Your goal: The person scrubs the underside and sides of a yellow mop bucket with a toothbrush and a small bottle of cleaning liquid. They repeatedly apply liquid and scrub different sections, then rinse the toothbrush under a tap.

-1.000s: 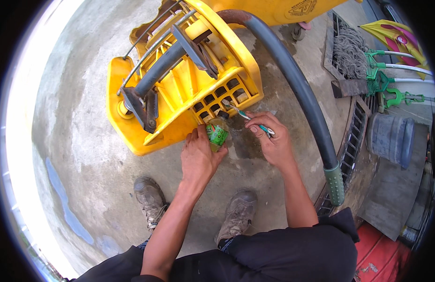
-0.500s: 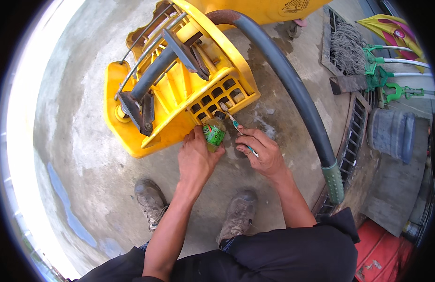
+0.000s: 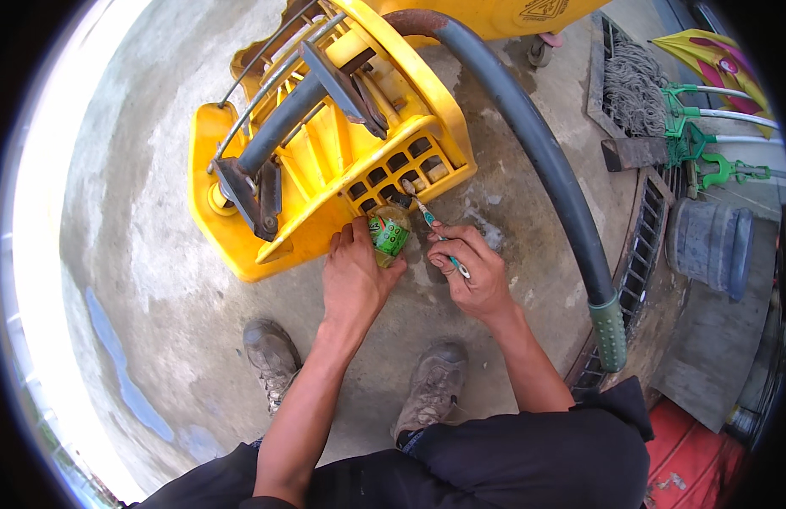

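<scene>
My left hand point(image 3: 356, 276) is closed around a small clear bottle point(image 3: 388, 236) with a green label, its dark neck end against the grid of a yellow mop wringer point(image 3: 325, 212). Between the fingers of my right hand point(image 3: 473, 271) is a toothbrush point(image 3: 429, 218) with a white and teal handle. The brush head sits close to the bottle's neck, in front of the grid openings. The wringer lies on the concrete floor, its long black lever point(image 3: 528, 127) curving to the right and ending in a green grip point(image 3: 609, 333).
A yellow mop bucket point(image 3: 495, 19) on casters stands beyond the wringer. At right are a grey string mop point(image 3: 634, 89), green mop clamps point(image 3: 683, 136), a drain grate point(image 3: 637, 254), a clear plastic container point(image 3: 709, 242) and a red panel point(image 3: 694, 454). My boots point(image 3: 433, 382) stand below my hands.
The bottle's neck has tipped slightly farther toward the grid. The toothbrush stays in my right hand, only slightly shifted. The whole view has shifted a little.
</scene>
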{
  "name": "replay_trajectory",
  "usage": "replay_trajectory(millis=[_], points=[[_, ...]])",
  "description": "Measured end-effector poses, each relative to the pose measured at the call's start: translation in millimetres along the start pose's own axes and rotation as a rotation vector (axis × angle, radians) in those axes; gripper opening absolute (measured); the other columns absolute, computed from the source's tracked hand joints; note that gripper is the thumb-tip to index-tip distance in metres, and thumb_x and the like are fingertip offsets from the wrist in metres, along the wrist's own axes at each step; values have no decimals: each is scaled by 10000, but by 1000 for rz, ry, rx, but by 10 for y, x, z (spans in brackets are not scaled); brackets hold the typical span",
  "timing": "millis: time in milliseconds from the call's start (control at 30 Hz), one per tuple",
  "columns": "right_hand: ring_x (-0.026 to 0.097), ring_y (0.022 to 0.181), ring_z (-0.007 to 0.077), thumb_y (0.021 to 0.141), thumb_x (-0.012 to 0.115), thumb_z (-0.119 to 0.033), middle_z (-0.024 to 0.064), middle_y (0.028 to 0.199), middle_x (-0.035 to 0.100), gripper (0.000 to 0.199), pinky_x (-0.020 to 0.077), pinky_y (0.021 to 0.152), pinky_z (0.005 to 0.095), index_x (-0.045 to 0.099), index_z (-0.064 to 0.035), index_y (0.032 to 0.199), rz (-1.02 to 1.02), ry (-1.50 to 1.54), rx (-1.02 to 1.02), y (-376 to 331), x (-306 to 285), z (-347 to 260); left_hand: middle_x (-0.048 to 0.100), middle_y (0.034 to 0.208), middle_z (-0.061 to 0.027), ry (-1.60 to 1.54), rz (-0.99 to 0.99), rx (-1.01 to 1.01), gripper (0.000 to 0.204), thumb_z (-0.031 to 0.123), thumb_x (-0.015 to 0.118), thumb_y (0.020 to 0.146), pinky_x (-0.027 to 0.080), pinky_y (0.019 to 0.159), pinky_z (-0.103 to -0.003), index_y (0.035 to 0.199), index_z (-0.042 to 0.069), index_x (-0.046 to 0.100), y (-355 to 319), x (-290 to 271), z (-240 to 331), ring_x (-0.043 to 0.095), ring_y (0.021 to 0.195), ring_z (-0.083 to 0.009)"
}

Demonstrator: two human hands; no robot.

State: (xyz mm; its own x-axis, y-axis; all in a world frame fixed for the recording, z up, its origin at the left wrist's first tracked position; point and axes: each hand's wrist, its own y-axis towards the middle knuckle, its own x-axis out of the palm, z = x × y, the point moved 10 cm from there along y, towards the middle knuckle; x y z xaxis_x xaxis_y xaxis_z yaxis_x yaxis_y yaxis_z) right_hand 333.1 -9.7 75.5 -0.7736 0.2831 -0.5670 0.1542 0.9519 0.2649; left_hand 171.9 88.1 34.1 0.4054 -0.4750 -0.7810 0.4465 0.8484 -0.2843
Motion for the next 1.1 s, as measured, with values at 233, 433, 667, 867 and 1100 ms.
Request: replay_trajectory(millis=[233, 433, 667, 867, 1100], points=[[740, 1156, 360, 857, 831, 61, 159, 1310, 708, 287, 637, 954, 430, 735, -3, 1120, -55, -205, -172, -65, 69, -112, 714, 1259, -291, 2, 43, 19, 745, 240, 955, 812, 558, 1055, -532, 1374, -87, 592, -38, -19, -1, 681, 1199, -478], [728, 1171, 369, 850, 806, 74, 174, 1294, 705, 302, 641, 950, 439, 725, 0, 1131, -43, -229, -151, 26, 96, -115, 715, 1263, -288, 0, 32, 34, 747, 230, 962, 808, 556, 1056, -535, 1375, -85, 592, -36, -22, 6, 680, 1199, -477], [721, 1184, 368, 855, 805, 58, 168, 1263, 705, 256, 637, 951, 453, 717, 2, 1088, -117, -344, -115, 41, 71, -310, 717, 1270, -296, -24, 33, 34, 761, 242, 961, 806, 558, 1062, -536, 1386, -84, 591, -37, -62, 3, 684, 1216, -476], [723, 1186, 358, 871, 808, 43, 156, 1275, 711, 248, 640, 959, 442, 724, -2, 1100, -79, -323, -139, 86, 120, -228, 719, 1256, -288, -47, 35, 20, 747, 247, 960, 802, 561, 1069, -531, 1370, -78, 598, -24, -55, -35, 687, 1214, -462], [740, 1143, 363, 854, 835, 48, 157, 1252, 717, 253, 645, 924, 449, 729, -2, 1079, -54, -297, -134, 116, 175, -184, 716, 1252, -249, -4, 53, 65, 696, 253, 965, 801, 573, 1050, -514, 1324, -50, 619, -26, -72, -41, 688, 1206, -442]])
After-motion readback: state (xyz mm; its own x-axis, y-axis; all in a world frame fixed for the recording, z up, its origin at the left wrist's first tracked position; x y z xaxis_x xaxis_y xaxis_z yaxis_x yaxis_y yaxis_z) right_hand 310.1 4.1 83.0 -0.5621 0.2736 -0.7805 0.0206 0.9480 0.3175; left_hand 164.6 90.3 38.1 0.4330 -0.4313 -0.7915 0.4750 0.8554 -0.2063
